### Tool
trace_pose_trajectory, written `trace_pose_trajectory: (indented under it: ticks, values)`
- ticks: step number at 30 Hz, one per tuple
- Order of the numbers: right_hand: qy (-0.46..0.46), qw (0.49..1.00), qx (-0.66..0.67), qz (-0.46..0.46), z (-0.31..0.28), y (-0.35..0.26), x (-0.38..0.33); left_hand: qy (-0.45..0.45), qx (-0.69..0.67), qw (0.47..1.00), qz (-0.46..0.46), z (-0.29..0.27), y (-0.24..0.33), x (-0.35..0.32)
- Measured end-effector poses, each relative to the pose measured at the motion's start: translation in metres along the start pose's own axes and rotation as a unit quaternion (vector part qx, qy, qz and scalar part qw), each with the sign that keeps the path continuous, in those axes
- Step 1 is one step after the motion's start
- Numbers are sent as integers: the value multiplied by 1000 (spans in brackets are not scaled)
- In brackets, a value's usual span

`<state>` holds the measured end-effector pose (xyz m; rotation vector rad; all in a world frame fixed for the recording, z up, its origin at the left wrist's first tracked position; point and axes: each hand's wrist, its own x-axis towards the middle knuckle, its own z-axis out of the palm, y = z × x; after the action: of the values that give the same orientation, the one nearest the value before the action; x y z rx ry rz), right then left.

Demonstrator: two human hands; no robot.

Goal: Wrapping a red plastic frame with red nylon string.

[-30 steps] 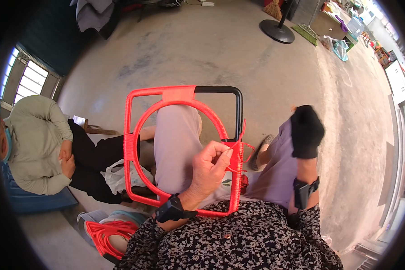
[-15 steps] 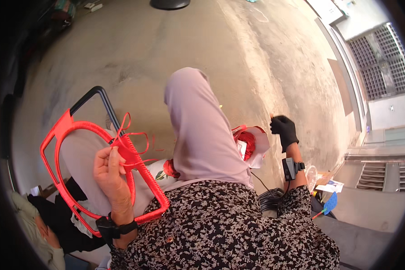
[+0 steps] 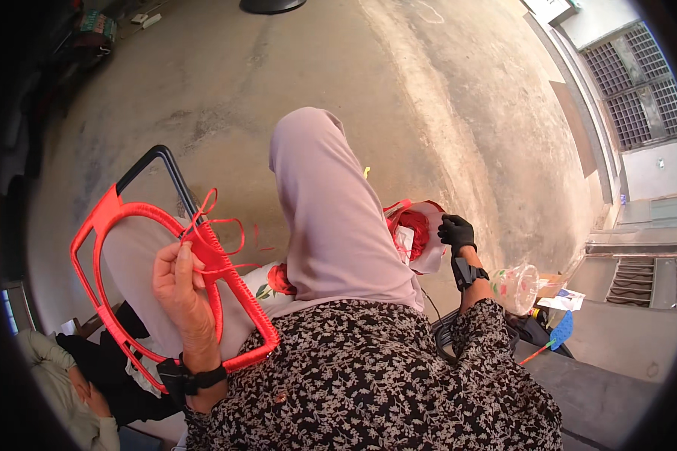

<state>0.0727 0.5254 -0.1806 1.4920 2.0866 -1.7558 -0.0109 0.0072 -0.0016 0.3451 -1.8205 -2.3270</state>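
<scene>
A frame of black tube (image 3: 180,179), mostly wrapped in red strip with a round inner hoop (image 3: 104,252), leans across my left thigh. My bare left hand (image 3: 182,282) pinches the red strip (image 3: 203,248) where the wrapping meets bare black tube; a loose loop of it sticks out there. My right hand (image 3: 459,233), in a black glove, is raised off to the right, its fingers curled closed. Whether it holds anything is hidden. Just left of it, beside my right leg, a bag (image 3: 431,259) contains a bundle of red strip (image 3: 412,234).
Right of me are a clear plastic container (image 3: 519,289), a blue fly swatter (image 3: 562,329) and papers (image 3: 563,301). Another person's hands (image 3: 90,391) rest at lower left. A black round base (image 3: 272,6) stands on the concrete floor (image 3: 203,83) far ahead.
My right hand has come down and back toward me, nearer the bag. My left hand and the frame have stayed nearly in place. The view has shifted slightly.
</scene>
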Motion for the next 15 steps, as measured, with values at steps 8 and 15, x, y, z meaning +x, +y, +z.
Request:
trace_pose_trajectory:
  ticks: [8, 15]
  values:
    - [-20, 994, 13, -103, 31, -51, -18, 2, -9, 1000, 2, 5, -2, 1]
    - [-98, 984, 20, -147, 74, -111, -42, 21, -16, 1000, -4, -4, -4, 4]
